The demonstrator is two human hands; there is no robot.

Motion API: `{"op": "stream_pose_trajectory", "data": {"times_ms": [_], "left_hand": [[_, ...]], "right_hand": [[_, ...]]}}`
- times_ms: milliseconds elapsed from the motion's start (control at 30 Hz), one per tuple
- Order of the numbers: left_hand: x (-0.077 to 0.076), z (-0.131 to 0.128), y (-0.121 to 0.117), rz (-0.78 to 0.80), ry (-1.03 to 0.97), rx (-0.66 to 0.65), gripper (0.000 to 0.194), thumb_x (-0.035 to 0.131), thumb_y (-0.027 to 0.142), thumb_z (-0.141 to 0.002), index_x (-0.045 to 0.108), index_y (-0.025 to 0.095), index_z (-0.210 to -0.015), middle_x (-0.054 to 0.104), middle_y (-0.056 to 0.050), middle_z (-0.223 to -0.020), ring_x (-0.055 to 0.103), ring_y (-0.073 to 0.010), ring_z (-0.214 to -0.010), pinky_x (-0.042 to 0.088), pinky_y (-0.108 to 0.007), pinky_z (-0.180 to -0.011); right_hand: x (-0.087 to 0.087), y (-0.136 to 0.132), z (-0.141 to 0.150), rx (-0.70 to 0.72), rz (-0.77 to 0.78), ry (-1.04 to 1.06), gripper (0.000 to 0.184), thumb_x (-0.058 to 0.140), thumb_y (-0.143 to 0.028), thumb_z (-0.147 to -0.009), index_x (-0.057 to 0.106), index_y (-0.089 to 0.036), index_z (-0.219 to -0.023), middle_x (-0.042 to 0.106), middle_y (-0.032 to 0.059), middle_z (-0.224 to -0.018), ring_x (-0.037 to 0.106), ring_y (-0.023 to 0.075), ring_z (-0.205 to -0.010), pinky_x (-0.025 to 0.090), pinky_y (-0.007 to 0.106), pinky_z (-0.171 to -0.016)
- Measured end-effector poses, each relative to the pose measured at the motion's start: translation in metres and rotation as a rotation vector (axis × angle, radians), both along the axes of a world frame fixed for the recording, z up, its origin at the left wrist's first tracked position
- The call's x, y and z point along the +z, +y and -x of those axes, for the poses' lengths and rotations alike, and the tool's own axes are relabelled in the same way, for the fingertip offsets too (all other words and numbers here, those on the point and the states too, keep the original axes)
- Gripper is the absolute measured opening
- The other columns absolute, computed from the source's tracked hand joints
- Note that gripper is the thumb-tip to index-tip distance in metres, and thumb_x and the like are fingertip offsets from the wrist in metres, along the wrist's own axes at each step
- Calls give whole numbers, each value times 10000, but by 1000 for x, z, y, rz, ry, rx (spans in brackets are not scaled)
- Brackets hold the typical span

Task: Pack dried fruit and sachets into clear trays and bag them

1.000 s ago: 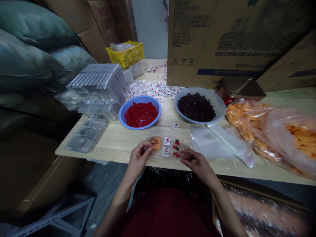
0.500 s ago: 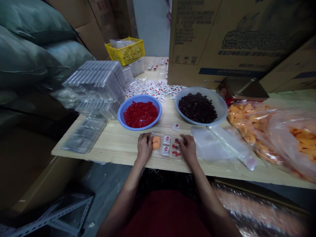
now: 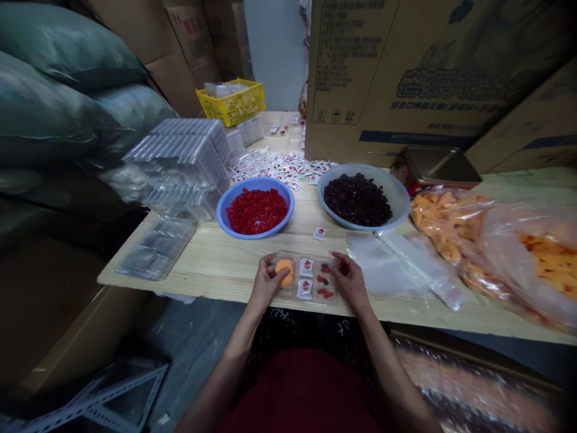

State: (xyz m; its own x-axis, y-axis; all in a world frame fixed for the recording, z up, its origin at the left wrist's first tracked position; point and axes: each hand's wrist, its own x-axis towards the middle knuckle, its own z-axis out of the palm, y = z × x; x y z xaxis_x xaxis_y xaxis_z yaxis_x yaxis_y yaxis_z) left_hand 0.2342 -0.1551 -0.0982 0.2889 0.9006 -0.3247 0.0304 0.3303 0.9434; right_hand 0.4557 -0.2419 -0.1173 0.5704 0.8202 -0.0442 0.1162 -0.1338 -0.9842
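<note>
Two hands sat at the sides of a clear plastic tray [image 3: 315,301] on the bench [image 3: 216,264]. A moment ago, the left hand [image 3: 268,281] pinched a round orange piece [image 3: 285,272]. Now that piece lay in the tray's left spot, and the left fingers [image 3: 280,275] were open just beside it, holding nothing. The right hand [image 3: 349,282] lay at the tray's right edge, its fingers [image 3: 337,261] a little spread and empty. Two white packets [image 3: 305,277] sat in the middle, with red bits [image 3: 325,293] on the right. So the orange piece was in the tray.
</note>
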Motion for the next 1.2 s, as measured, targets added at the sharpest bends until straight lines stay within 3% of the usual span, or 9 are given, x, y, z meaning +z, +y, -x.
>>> {"op": "stream_pose_trajectory", "data": {"times_ms": [167, 267, 367, 500, 600, 733, 800, 967, 1200], "left_hand": [[24, 6, -9, 205, -232, 40, 637, 883, 357, -618, 609, 154, -1156, 747, -69, -1002, 713, -164, -815, 549, -270, -774], [35, 10, -17, 384, -269, -22, 529, 874, 294, -645, 658, 147, -1105, 758, -67, -941, 724, -174, -756, 577, -259, -702], [36, 7, -28, 562, -298, -90, 432, 846, 188, -671, 678, 167, -1068, 756, -65, -967, 739, -219, -840, 623, -330, -765], [29, -2, -41, 682, -358, -102, 431, 776, 102, -733, 657, 186, -1138, 730, -82, -1112, 721, -257, -1003, 607, -431, -914], [25, -5, -40, 679, -399, 14, 414, 711, 45, -765, 651, 175, -1153, 731, -78, -1110, 730, -229, -975, 602, -406, -934], [26, 1, -26, 663, -393, 155, 347, 626, 0, -810, 662, 162, -1116, 746, -67, -1041, 739, -209, -938, 606, -374, -923], [29, 5, -19, 663, -373, 197, 332, 603, -13, -820, 663, 145, -1106, 750, -79, -1025, 742, -222, -934, 612, -377, -905], [37, 11, -14, 595, -370, 223, 358, 542, -32, -847, 656, 126, -1147, 758, -97, -992, 747, -235, -911, 614, -418, -887], [31, 14, -21, 578, -385, 220, 360, 543, -48, -831, 672, 121, -1122, 758, -103, -995, 746, -245, -916, 615, -440, -874]], "right_hand": [[20, -25, 7, -1, -68, 495, 591, 821, -446, -702, 626, -247, -1223, 690, -15, -867, 643, 152, -797, 506, 310, -799], [28, -38, 16, 41, -62, 613, 532, 809, -455, -721, 647, -236, -1178, 716, 24, -968, 667, 175, -854, 524, 315, -789], [30, -43, 19, 24, -49, 632, 525, 806, -473, -715, 658, -216, -1148, 717, 54, -1010, 676, 201, -858, 535, 315, -722], [33, -46, 5, 5, -18, 482, 522, 774, -498, -742, 658, -203, -1157, 700, 25, -884, 648, 168, -763, 520, 298, -706], [39, -49, -20, -35, 64, 82, 516, 675, -513, -832, 626, -186, -1228, 668, 49, -927, 621, 180, -795, 516, 320, -746], [42, -40, -51, -80, 480, -651, 396, 618, -383, -889, 654, -83, -1145, 609, 191, -1124, 589, 273, -1003, 481, 389, -895], [41, -31, -59, -23, 659, -794, 253, 627, -246, -858, 688, -63, -1022, 618, 218, -1099, 588, 297, -1038, 469, 377, -894], [38, -15, -75, 70, 709, -763, 122, 592, -100, -809, 697, -123, -752, 691, 156, -896, 652, 228, -847, 456, 293, -757], [28, -25, -109, 34, 534, -523, 125, 647, -221, -760, 641, -171, -645, 683, 59, -705, 619, 175, -681, 427, 257, -639]]}}
